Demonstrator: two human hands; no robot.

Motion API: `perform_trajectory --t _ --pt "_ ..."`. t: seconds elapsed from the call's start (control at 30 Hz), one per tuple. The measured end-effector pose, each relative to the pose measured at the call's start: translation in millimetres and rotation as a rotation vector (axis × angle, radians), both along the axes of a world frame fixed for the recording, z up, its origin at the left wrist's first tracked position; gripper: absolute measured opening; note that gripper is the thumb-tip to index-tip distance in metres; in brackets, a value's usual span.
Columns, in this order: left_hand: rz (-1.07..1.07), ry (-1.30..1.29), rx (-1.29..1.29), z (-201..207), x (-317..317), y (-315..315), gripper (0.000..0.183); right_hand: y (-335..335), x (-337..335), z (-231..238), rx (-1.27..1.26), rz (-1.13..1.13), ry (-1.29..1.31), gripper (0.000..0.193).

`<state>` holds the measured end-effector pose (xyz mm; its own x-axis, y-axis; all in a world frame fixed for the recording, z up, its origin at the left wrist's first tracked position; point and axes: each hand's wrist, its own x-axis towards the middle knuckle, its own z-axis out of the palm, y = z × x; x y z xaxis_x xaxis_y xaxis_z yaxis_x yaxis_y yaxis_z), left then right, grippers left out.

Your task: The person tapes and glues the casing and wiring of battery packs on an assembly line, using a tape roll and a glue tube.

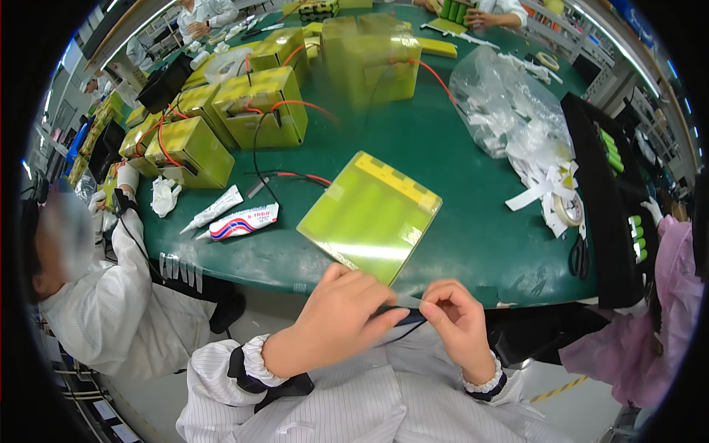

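Note:
Just in front of the table's near edge, a short translucent strip of tape (408, 301) stretches between my two hands. My left hand (336, 317) is closed on its left end, the thumb pointing right. At the other end, my right hand (456, 319) pinches it between thumb and fingertips. Beyond them a flat-lying, yellow-green wrapped battery pack (373, 214) rests with one corner toward me. A yellow band runs along its far side, and red and black wires (303, 177) come out at its left.
Two glue tubes (240, 221) and crumpled tissue (165, 196) lie left on the green table (354, 133). Wrapped packs (188, 151) stand behind. At right are a plastic bag of scraps (509, 103), a tape roll (569, 210) and scissors (579, 257). Co-workers sit on both sides.

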<state>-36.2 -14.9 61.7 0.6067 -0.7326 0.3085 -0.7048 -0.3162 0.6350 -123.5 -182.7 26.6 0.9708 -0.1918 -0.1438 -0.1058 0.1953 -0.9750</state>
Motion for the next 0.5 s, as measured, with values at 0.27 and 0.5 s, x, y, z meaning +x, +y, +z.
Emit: perform_trajectory --t 0.27,0.5 --pt "0.07 -0.173 0.102 -7.9 -3.7 -5.9 0.017 14.3 -1.7 -20.6 -0.415 -0.194 -0.254 0.008" --pt "0.063 -0.323 0.281 -5.6 19.3 -22.4 0.014 22.0 15.5 -32.2 -0.048 -0.229 -0.139 0.012"
